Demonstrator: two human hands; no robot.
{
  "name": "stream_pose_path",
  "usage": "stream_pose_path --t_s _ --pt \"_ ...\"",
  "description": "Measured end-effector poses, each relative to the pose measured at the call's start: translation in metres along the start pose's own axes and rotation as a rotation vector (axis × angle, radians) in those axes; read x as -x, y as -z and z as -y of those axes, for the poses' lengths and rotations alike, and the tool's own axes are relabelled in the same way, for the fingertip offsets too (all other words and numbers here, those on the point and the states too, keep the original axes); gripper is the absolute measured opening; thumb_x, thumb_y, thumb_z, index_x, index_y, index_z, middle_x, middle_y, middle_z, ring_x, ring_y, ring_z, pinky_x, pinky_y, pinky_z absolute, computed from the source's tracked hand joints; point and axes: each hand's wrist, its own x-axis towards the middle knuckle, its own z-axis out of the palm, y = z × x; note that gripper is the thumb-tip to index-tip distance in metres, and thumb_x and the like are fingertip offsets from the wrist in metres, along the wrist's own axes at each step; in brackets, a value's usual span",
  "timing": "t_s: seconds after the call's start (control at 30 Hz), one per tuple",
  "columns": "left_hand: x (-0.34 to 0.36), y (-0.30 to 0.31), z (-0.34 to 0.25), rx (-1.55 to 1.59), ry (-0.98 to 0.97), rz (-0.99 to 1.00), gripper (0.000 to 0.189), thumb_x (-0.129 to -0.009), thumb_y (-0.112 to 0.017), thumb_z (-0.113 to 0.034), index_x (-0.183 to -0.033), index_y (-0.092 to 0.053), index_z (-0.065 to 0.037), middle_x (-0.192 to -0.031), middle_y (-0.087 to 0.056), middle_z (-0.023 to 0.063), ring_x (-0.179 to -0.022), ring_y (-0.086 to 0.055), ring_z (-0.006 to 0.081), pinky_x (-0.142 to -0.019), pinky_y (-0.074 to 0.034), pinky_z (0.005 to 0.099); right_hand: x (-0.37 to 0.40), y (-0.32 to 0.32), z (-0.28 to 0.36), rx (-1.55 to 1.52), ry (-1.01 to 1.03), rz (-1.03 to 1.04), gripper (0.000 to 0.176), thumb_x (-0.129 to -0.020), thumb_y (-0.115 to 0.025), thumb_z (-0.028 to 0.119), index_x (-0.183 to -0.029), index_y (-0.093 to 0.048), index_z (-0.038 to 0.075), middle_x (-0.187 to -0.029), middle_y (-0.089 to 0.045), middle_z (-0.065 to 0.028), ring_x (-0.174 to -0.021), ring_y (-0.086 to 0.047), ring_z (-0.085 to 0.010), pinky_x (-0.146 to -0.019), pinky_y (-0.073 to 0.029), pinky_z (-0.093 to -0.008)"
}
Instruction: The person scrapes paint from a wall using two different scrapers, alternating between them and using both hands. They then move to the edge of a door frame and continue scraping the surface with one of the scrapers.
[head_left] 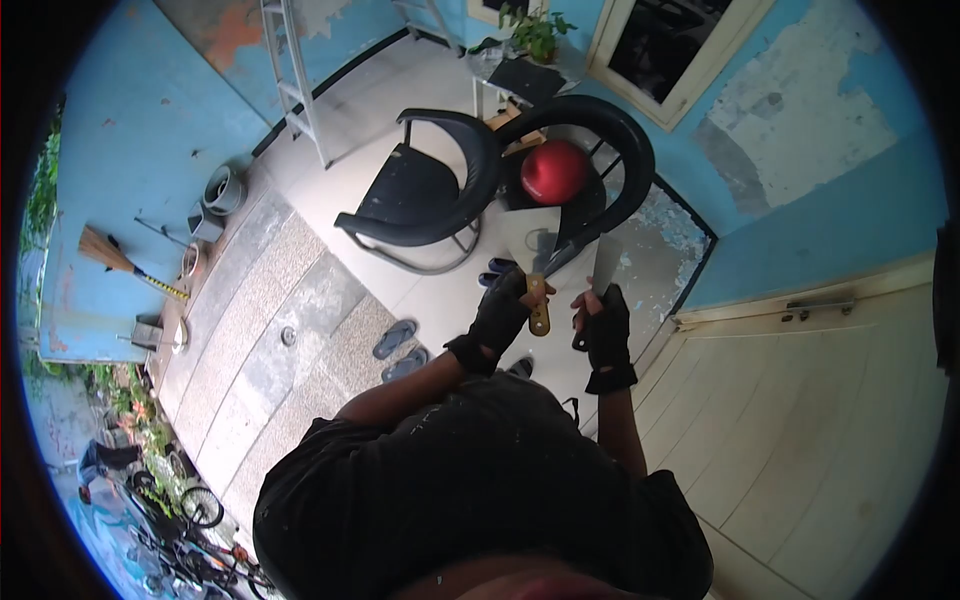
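Observation:
My left hand (503, 308), in a black fingerless glove, is closed around a wide-bladed putty knife with a yellow handle (539, 312) that has holes in it. Its broad pale blade (527, 228) points away from me, with a greyish patch on it. Just to the right, my right hand (607, 330), gloved the same way, grips a narrower putty knife (605, 262). That blade stands up from the fist, and a dark handle end shows below. The two tools are close together but apart, in front of my chest.
Ahead stand two black chairs (410, 190), one carrying a red ball-like object (556, 172). A ladder (292, 80) leans at the back left. Peeling plaster (790, 100) marks the blue wall, and a cream door (800, 410) is at right. Grey sandals (394, 340) lie left.

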Motion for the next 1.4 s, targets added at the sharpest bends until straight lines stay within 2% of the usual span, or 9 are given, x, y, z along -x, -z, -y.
stream_pose_path --t_s 0.33,0.5,0.6,0.77,0.97,1.03,1.2,1.27,1.4 --pt "-0.023 0.077 -0.013 0.134 0.045 -0.262 0.029 -0.097 -0.057 -0.029 -0.111 -0.063 -0.005 -0.098 -0.067 0.0054 -0.085 -0.06 0.0124 -0.076 -0.049 0.0279 -0.08 -0.081 0.002 0.031 -0.04 0.176 0.03 -0.099 -0.052 0.016 -0.124 -0.051 0.001 -0.081 -0.061 -0.008 -0.052 -0.051 -0.0097 -0.05 -0.043 -0.0249" --pt "-0.074 0.193 0.01 0.016 0.088 -0.203 0.032 -0.097 -0.059 -0.028 -0.117 -0.061 -0.004 -0.105 -0.068 0.0057 -0.078 -0.056 0.0095 -0.073 -0.046 0.025 -0.139 -0.186 -0.023 0.073 -0.129 0.212 0.028 -0.098 -0.054 0.014 -0.121 -0.055 0.0 -0.081 -0.064 -0.0067 -0.051 -0.051 -0.0082 -0.048 -0.041 -0.024" --pt "-0.115 0.257 0.039 0.216 0.162 -0.288 0.031 -0.098 -0.06 -0.028 -0.119 -0.059 -0.005 -0.109 -0.068 0.0068 -0.092 -0.061 0.0124 -0.083 -0.049 0.0288 -0.179 -0.24 -0.045 -0.008 -0.184 0.156 0.028 -0.098 -0.055 0.013 -0.123 -0.055 0.0 -0.08 -0.063 -0.0071 -0.05 -0.051 -0.0087 -0.047 -0.042 -0.0232" --pt "-0.204 0.382 0.167 0.164 0.207 -0.22 0.024 -0.094 -0.064 -0.02 -0.112 -0.062 -0.003 -0.103 -0.071 0.0073 -0.09 -0.066 0.016 -0.074 -0.054 0.0329 -0.24 -0.316 -0.107 -0.068 -0.28 0.142 0.031 -0.098 -0.054 0.014 -0.126 -0.053 0.001 -0.079 -0.061 -0.0075 -0.051 -0.053 -0.0104 -0.047 -0.04 -0.0238" --pt "-0.303 0.47 0.26 -0.439 0.415 -0.092 0.026 -0.085 -0.07 -0.021 -0.105 -0.07 -0.004 -0.093 -0.072 0.0155 -0.084 -0.072 0.0249 -0.07 -0.055 0.0397 -0.292 -0.377 -0.169 -0.077 -0.388 0.208 0.027 -0.099 -0.052 0.015 -0.122 -0.054 0.0 -0.08 -0.061 -0.0065 -0.05 -0.053 -0.0102 -0.048 -0.042 -0.024" --pt "-0.329 0.482 0.296 -0.91 0.42 0.131 0.028 -0.085 -0.069 -0.025 -0.104 -0.067 -0.004 -0.098 -0.071 0.019 -0.097 -0.07 0.0309 -0.078 -0.055 0.044 -0.3 -0.388 -0.186 -0.058 -0.397 0.205 0.026 -0.1 -0.052 0.015 -0.121 -0.053 -0.001 -0.08 -0.061 -0.0064 -0.051 -0.053 -0.0097 -0.048 -0.043 -0.0237" --pt "-0.368 0.51 0.375 -0.876 0.477 0.09 0.031 -0.088 -0.061 -0.03 -0.102 -0.069 -0.005 -0.106 -0.069 0.0222 -0.102 -0.066 0.0398 -0.081 -0.054 0.0451 -0.321 -0.411 -0.235 -0.102 -0.458 0.226 0.028 -0.101 -0.053 0.018 -0.121 -0.053 0.0 -0.079 -0.061 -0.0064 -0.052 -0.053 -0.0087 -0.049 -0.044 -0.023" --pt "-0.375 0.517 0.38 -0.798 0.638 0.017 0.035 -0.086 -0.062 -0.026 -0.115 -0.067 -0.007 -0.11 -0.068 0.0236 -0.109 -0.063 0.0404 -0.086 -0.053 0.0479 -0.322 -0.414 -0.246 -0.108 -0.461 0.21 0.028 -0.101 -0.053 0.019 -0.121 -0.053 0.0 -0.08 -0.061 -0.0062 -0.052 -0.053 -0.0088 -0.049 -0.044 -0.0233" --pt "-0.376 0.54 0.421 -0.89 0.558 -0.095 0.046 -0.086 -0.062 -0.03 -0.124 -0.06 -0.004 -0.115 -0.065 0.0263 -0.103 -0.065 0.0444 -0.086 -0.054 0.0481 -0.334 -0.41 -0.255 -0.088 -0.513 0.174 0.027 -0.102 -0.052 0.018 -0.123 -0.053 0.001 -0.079 -0.061 -0.0057 -0.053 -0.053 -0.0094 -0.049 -0.044 -0.0243"
